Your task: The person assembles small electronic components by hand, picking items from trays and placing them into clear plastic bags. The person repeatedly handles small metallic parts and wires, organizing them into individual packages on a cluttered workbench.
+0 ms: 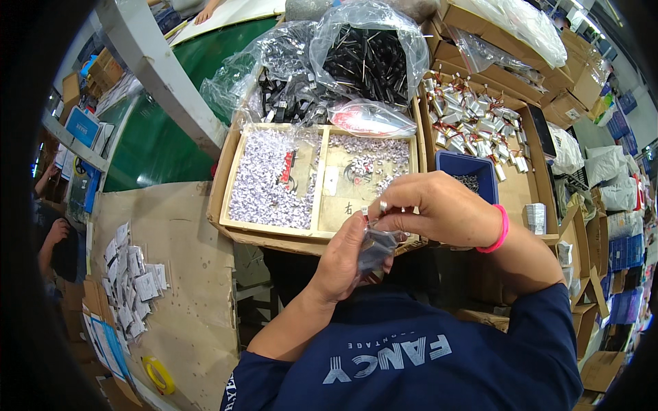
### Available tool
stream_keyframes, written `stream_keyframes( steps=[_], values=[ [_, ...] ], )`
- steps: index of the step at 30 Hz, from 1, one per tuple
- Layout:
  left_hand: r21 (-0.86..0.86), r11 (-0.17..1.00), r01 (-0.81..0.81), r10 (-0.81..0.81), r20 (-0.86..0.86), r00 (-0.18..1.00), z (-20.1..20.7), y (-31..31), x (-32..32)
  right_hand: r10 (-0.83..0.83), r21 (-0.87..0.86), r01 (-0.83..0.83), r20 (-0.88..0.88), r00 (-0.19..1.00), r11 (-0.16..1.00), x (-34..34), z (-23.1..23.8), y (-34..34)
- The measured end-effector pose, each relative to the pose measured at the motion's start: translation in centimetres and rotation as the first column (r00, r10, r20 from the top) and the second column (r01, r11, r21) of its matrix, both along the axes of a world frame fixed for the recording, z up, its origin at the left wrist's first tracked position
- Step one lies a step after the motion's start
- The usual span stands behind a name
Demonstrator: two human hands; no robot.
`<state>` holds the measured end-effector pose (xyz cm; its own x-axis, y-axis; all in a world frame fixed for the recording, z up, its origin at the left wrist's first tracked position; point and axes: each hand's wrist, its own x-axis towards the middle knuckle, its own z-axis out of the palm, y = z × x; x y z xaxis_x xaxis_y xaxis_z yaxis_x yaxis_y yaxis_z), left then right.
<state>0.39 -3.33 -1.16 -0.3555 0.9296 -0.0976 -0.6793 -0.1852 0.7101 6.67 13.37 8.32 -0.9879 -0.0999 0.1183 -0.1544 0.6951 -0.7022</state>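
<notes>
My left hand [334,266] is closed round a small clear plastic bag [377,252] in front of my chest, with something dark grey showing through it. My right hand [432,209], a pink band at its wrist, pinches with thumb and fingers at the bag's top end. A tiny whitish piece shows there; what exactly the right fingertips hold is hidden. Just beyond both hands lies a wooden tray [317,179] in two compartments, with many small white pieces [267,181]. Near my right wrist stands a blue bin [488,179] of small metal parts.
Bags of black parts [367,65] lie behind the tray. A cardboard box at right holds silver battery packs [480,127] with red wires. Filled small bags [133,281] are piled on cardboard at left, near a yellow tape roll [159,375]. A metal post [161,72] rises at upper left.
</notes>
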Motion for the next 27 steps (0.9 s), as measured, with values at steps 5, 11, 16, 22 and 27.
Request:
stream_keyframes(
  steps=[5, 11, 16, 22, 27],
  values=[
    [0.027, 0.998, 0.064, -0.066, 0.07, 0.995, 0.2, -0.2, -0.1, 0.196, 0.002, -0.196, -0.034, 0.98, 0.981, -0.9, 0.8, 0.2],
    [-0.007, 0.999, 0.052, -0.051, 0.07, 0.996, 0.2, -0.6, -0.4, 0.101, -0.136, -0.09, 0.075, 0.992, 0.987, -0.6, 1.2, 0.0],
    [-0.01, 1.0, -0.023, 0.023, -0.014, 1.0, 0.2, -0.4, -0.2, 0.054, 0.025, -0.053, -0.042, 0.998, 0.998, -0.7, 0.3, 0.3],
    [0.05, 0.995, -0.087, 0.085, 0.042, 0.995, -0.1, -0.4, -0.3, 0.015, -0.036, -0.018, -0.079, 0.997, 0.999, -1.2, -1.2, -1.0],
    [0.103, 0.983, -0.15, 0.134, 0.149, 0.98, -0.5, -0.6, -0.8, -0.022, -0.031, 0.024, 0.056, 0.998, 0.999, -1.3, -1.0, -1.7]
  ],
)
